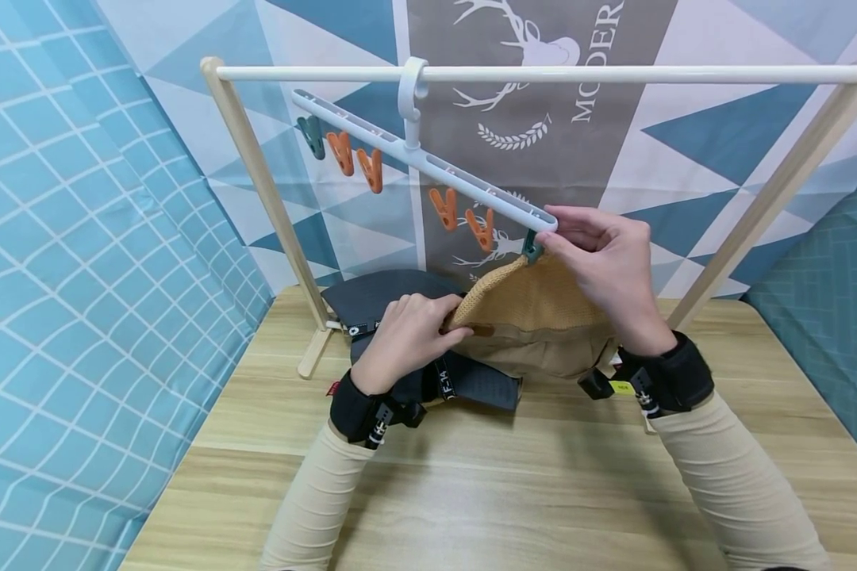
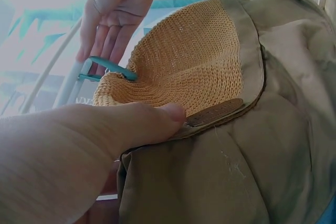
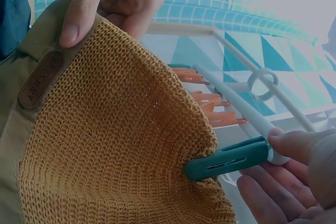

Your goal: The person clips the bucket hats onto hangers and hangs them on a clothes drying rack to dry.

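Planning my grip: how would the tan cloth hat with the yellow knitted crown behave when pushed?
The hat probably flops: its brim droops in folds. The knitted crown likely gives softly, puckering where the green plastic clip pinches it.

Head view: bright, fairly even light, seems to come from above. Pale sheen on the table [image 1: 457, 484] in front of me, soft shadows beside each sleeve [image 1: 735, 476]. My left hand [image 1: 410, 337] and right hand [image 1: 607, 262] look sharp. Wide-angle stretch towards the edges. Left wrist view: milky haze, upper left blown nearly white, hanger [image 2: 68, 88] washed pale against it; my hand sits large, soft and shaded close to the lens. Right wrist view: strong glare upper right, detail lost there, cool cast; knit fabric [image 3: 115, 114] shows clear texture, darker than the background.
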The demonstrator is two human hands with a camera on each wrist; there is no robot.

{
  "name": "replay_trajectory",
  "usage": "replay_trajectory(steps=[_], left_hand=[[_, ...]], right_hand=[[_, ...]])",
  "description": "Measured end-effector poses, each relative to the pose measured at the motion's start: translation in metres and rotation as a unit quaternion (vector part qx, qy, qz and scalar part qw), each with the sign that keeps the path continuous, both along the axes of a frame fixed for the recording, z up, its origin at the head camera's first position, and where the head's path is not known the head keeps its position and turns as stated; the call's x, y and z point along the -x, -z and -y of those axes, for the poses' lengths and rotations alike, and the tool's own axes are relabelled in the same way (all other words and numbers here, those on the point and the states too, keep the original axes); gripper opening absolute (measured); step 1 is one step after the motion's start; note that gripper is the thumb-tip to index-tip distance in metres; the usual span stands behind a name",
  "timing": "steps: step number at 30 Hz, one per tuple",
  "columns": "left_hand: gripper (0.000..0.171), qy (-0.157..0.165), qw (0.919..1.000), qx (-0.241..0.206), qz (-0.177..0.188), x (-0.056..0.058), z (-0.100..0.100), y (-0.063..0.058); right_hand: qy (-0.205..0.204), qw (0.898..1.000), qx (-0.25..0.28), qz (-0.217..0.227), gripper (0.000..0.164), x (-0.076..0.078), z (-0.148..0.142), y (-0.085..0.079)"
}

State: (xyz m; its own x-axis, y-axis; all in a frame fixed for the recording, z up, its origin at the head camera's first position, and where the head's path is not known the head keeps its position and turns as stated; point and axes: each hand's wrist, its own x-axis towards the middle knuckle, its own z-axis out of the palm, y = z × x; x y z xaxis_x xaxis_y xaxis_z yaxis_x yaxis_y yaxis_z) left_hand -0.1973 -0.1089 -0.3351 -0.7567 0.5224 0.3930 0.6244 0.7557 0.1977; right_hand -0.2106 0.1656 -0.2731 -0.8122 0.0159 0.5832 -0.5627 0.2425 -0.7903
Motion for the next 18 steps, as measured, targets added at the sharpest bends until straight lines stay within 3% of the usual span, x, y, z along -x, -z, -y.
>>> replay_trajectory(steps=[11, 18], left_hand=[[0.039, 0.039, 0.9987, -0.033, 0.005, -0.001, -0.006, -0.002], [0.038, 0.063, 0.9968, -0.044, 0.023, -0.004, -0.007, -0.003]], right_hand=[[0.026, 0.999, 0.020, -0.021, 0.034, 0.005, 0.000, -0.009], [0.028, 0.999, 0.022, -0.019, 0.035, 0.009, 0.002, -0.020]])
